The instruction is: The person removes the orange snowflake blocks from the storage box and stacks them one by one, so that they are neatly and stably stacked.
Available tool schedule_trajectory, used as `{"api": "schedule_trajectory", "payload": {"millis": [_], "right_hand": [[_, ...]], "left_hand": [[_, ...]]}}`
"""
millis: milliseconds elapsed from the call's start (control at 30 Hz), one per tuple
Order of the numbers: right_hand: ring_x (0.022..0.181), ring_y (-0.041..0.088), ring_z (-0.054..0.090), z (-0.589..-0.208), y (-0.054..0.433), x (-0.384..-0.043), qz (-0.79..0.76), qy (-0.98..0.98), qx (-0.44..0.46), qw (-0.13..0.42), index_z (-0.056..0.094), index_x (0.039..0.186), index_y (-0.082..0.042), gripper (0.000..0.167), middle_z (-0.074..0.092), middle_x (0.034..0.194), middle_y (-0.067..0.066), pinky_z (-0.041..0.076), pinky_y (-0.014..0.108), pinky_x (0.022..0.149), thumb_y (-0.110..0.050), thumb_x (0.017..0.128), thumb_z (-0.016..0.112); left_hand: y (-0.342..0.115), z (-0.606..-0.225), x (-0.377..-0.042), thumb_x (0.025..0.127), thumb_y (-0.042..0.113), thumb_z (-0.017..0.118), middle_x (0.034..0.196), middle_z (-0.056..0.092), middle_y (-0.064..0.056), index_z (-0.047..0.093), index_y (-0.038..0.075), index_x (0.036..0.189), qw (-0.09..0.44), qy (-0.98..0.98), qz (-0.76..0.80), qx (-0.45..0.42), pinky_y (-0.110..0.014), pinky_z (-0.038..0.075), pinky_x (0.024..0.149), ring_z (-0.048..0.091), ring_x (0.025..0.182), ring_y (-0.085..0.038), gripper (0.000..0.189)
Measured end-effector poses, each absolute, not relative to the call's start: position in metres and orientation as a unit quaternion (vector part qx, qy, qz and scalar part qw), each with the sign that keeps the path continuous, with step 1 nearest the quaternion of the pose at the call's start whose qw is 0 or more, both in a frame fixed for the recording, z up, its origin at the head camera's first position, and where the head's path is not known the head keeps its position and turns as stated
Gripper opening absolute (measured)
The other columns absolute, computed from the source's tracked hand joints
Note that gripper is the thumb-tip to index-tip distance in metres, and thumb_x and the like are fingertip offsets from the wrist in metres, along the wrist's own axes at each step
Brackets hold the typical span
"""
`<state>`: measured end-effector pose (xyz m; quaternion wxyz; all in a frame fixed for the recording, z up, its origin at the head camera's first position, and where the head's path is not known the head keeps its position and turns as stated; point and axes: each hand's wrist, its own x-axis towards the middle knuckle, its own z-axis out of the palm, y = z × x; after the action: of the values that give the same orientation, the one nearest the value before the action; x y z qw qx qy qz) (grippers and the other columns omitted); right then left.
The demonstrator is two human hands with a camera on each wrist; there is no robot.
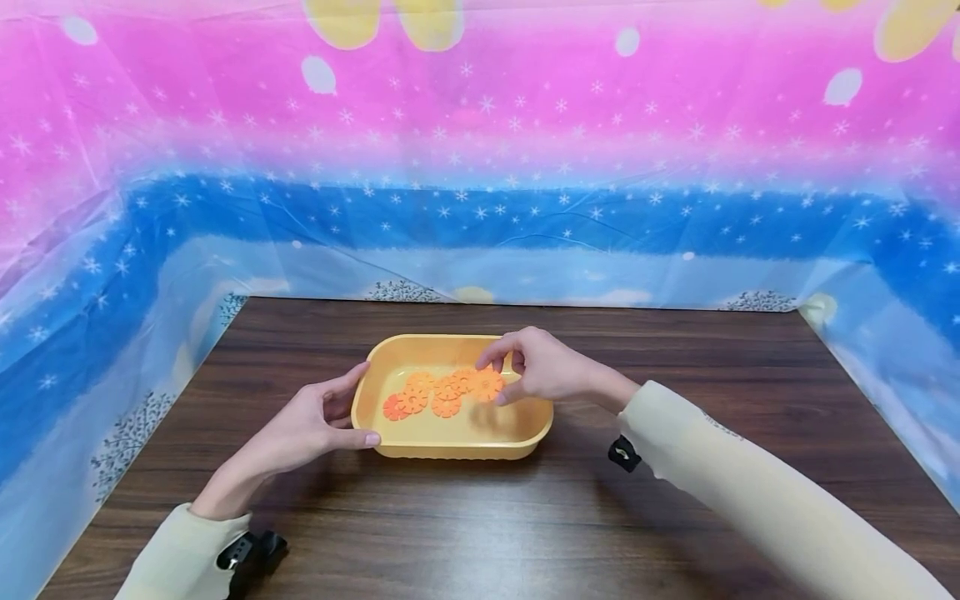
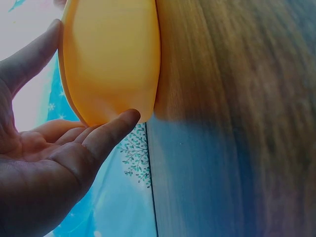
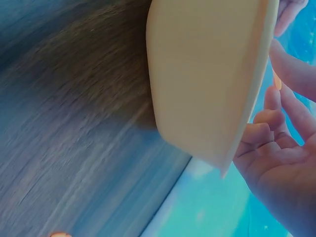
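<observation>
A yellow plastic basin sits on the table, with several orange notched snowflake discs lying loosely overlapped on its floor. My left hand grips the basin's left end, thumb at the near corner and fingers at the far one. In the left wrist view, that hand spans the end of the basin. My right hand is over the basin's right half, pinching an orange snowflake disc between thumb and fingers. Only the thin edge of this disc shows past the basin wall in the right wrist view.
The dark wooden table runs out on all sides of the basin. A pink and blue snowflake-print cloth hangs along its back and both sides. Black straps are worn at both wrists.
</observation>
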<state>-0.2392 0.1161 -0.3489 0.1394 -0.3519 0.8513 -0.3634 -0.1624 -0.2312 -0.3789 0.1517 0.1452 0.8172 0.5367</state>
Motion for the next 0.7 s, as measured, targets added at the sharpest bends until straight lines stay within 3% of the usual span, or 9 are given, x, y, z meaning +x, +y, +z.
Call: {"api": "schedule_trajectory", "payload": {"millis": [233,433,567,700], "right_hand": [[0.063,0.02,0.043,-0.345,0.137,-0.236,-0.362,0.859,-0.344,0.111,0.078,0.118,-0.011,0.04,0.065,0.097,0.003,0.035,0.026,0.06,-0.01,0.08,0.091],[0.064,0.023,0.047,-0.345,0.157,-0.235,-0.37,0.863,-0.327,0.101,0.078,0.12,-0.012,0.041,0.063,0.094,0.007,0.038,0.027,0.061,-0.01,0.081,0.09],[0.065,0.019,0.045,-0.346,0.172,-0.236,-0.379,0.867,-0.307,0.103,0.077,0.122,-0.014,0.043,0.057,0.088,0.013,0.042,0.029,0.068,-0.011,0.082,0.09],[0.067,0.019,0.043,-0.347,0.186,-0.236,-0.385,0.871,-0.286,0.105,0.077,0.123,-0.016,0.043,0.057,0.091,0.01,0.041,0.029,0.068,-0.013,0.082,0.09]], "left_hand": [[-0.231,-0.38,-0.163,0.085,0.013,0.088,0.169,0.022,-0.026,0.017,-0.003,0.164,0.147,0.819,0.534,0.151,-0.038,0.051,0.105,0.041,0.146,-0.042,0.108],[-0.231,-0.378,-0.163,0.085,0.014,0.088,0.169,0.022,-0.026,0.018,-0.003,0.164,0.143,0.823,0.529,0.152,-0.04,0.05,0.106,0.041,0.147,-0.042,0.107],[-0.231,-0.378,-0.163,0.085,0.014,0.088,0.169,0.022,-0.025,0.018,-0.003,0.164,0.145,0.824,0.527,0.151,-0.04,0.05,0.106,0.041,0.147,-0.042,0.107],[-0.231,-0.378,-0.163,0.085,0.014,0.088,0.169,0.022,-0.026,0.017,-0.003,0.164,0.147,0.82,0.533,0.151,-0.039,0.051,0.105,0.041,0.147,-0.042,0.108]]}}
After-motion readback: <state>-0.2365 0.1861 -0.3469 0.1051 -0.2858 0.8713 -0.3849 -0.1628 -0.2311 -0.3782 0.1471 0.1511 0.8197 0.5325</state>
